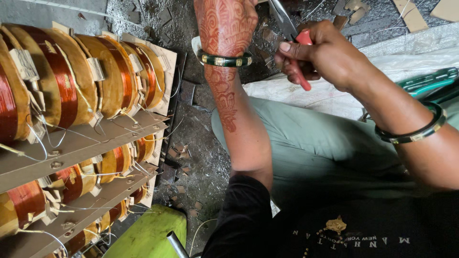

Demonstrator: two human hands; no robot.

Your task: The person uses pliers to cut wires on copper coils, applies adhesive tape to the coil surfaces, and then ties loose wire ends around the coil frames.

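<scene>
Right hand with its grip closed round red-handled pliers, just right of the hennaed left hand, left grip cut off by the frame so cannot tell, copper coil rack well left, green-handled tool right.

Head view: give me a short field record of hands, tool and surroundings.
view: head camera, looking down
right hand: closed grip on pliers with red handles, metal tips pointing up
left hand: patterned with henna, fingers out of frame
wrists: a green bangle on each
left side: rows of copper wire coils mounted on a metal frame
floor: dark, littered with scraps
far right: green-handled tool on white sacking
</scene>
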